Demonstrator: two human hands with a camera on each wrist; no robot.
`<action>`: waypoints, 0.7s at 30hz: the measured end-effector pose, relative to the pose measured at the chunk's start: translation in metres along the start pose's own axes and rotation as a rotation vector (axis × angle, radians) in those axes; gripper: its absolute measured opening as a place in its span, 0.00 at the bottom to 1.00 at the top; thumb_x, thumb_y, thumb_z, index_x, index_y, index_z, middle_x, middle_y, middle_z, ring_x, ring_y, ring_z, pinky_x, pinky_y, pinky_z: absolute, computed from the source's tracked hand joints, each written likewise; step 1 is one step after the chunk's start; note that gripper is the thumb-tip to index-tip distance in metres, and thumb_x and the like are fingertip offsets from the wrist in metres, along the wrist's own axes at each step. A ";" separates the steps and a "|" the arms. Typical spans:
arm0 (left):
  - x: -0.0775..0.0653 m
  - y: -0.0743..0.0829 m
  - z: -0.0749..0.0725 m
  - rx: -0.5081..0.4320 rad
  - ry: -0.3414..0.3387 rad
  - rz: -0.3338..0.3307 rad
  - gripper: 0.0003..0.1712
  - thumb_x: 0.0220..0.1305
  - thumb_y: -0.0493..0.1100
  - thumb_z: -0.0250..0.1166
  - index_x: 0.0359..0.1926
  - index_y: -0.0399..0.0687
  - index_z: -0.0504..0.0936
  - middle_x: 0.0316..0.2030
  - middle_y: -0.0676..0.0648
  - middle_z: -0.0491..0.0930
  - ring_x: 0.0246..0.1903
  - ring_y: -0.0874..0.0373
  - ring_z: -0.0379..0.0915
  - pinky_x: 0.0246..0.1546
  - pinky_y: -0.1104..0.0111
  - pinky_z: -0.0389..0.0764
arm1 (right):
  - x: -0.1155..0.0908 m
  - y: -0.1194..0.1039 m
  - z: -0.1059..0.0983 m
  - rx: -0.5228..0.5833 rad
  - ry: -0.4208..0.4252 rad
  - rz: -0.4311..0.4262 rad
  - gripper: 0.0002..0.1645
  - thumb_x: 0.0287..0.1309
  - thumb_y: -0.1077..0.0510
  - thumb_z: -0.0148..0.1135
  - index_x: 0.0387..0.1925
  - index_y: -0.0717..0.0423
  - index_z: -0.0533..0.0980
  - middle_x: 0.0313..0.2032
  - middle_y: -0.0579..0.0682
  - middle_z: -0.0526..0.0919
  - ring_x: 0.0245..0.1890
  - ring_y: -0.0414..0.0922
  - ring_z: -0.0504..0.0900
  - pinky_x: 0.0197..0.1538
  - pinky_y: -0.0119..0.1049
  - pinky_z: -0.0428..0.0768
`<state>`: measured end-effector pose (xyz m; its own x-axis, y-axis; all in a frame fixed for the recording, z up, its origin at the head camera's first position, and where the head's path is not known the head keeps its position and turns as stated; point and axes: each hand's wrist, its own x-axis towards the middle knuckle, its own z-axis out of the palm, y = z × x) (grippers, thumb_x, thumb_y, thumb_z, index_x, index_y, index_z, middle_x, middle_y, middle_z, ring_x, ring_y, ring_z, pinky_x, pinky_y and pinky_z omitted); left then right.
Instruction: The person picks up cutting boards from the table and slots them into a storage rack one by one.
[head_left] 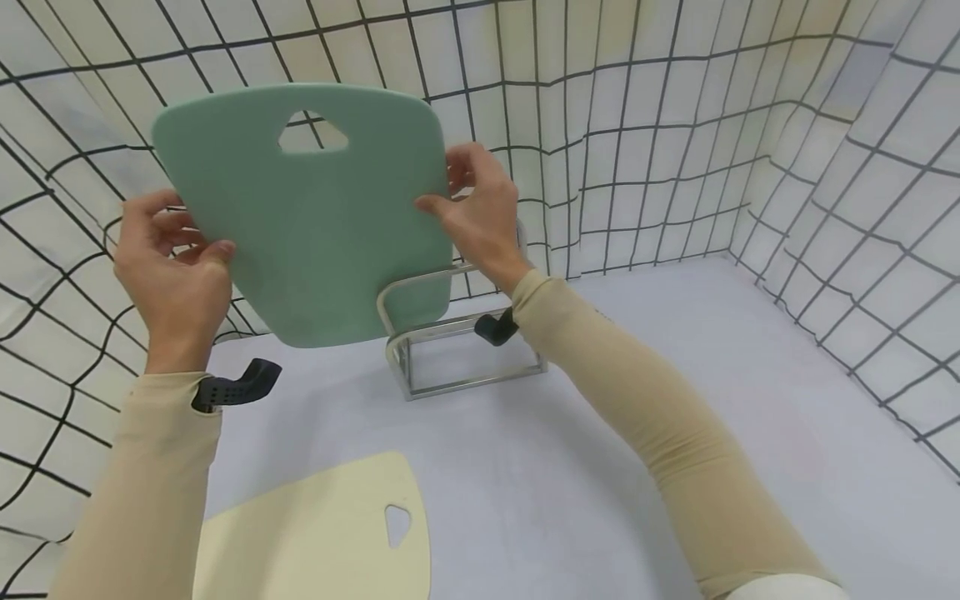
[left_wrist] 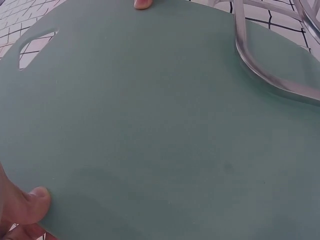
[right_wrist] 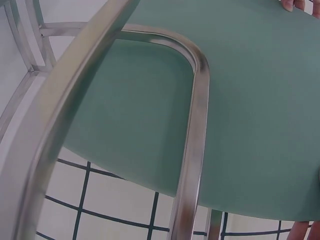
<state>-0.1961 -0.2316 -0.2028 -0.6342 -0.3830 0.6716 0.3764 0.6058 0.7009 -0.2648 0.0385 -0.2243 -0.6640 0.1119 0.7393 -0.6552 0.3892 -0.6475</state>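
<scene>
And it's the green cutting board, smooth, matte, approx. square w/ rounded corners and an angular handle cutout up top! L hand pinches its L edge, R hand pinches the R, both thumbs on the near face; board's tilted, lower R corner behind the metal rack's front loop.

White, blk-gridded cloth walls hang slightly wavy at back, L & R, w/ faint yellowish patches nr the top, & meet a pale lavender-white work surface under soft, diffuse light w/ faint, blurry shadows.
</scene>
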 end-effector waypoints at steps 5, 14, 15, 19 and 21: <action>0.001 -0.001 0.004 0.001 -0.009 0.007 0.31 0.57 0.26 0.55 0.55 0.63 0.76 0.37 0.69 0.71 0.36 0.69 0.71 0.39 0.83 0.76 | 0.001 0.000 -0.005 0.003 0.000 0.008 0.27 0.45 0.60 0.76 0.48 0.55 0.74 0.41 0.49 0.80 0.39 0.40 0.78 0.41 0.24 0.82; 0.005 -0.007 0.012 0.016 -0.021 0.020 0.30 0.58 0.28 0.56 0.56 0.64 0.76 0.39 0.70 0.72 0.36 0.71 0.71 0.40 0.83 0.77 | 0.003 0.002 -0.013 -0.007 0.026 -0.019 0.27 0.45 0.59 0.77 0.47 0.56 0.74 0.41 0.50 0.80 0.38 0.39 0.78 0.41 0.29 0.83; 0.005 -0.008 0.013 0.017 -0.023 0.022 0.30 0.58 0.28 0.56 0.56 0.65 0.76 0.39 0.70 0.72 0.35 0.71 0.71 0.40 0.83 0.76 | 0.003 0.002 -0.014 -0.007 0.026 -0.019 0.27 0.45 0.59 0.77 0.47 0.56 0.74 0.41 0.50 0.80 0.38 0.39 0.78 0.40 0.28 0.82; 0.005 -0.007 0.015 0.021 -0.036 0.027 0.30 0.59 0.28 0.56 0.56 0.65 0.75 0.40 0.70 0.73 0.36 0.71 0.70 0.40 0.83 0.76 | 0.004 0.003 -0.017 -0.014 0.021 -0.007 0.27 0.46 0.59 0.76 0.47 0.56 0.74 0.42 0.50 0.80 0.38 0.38 0.78 0.40 0.24 0.81; 0.004 -0.006 0.016 0.029 -0.045 0.016 0.30 0.60 0.30 0.57 0.57 0.66 0.74 0.40 0.70 0.73 0.37 0.72 0.71 0.42 0.83 0.78 | 0.005 0.003 -0.019 -0.017 0.021 -0.004 0.27 0.46 0.59 0.76 0.47 0.56 0.74 0.42 0.50 0.80 0.38 0.38 0.78 0.40 0.24 0.81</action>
<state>-0.2122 -0.2256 -0.2081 -0.6586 -0.3417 0.6704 0.3674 0.6315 0.6828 -0.2630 0.0578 -0.2191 -0.6535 0.1291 0.7458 -0.6518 0.4049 -0.6412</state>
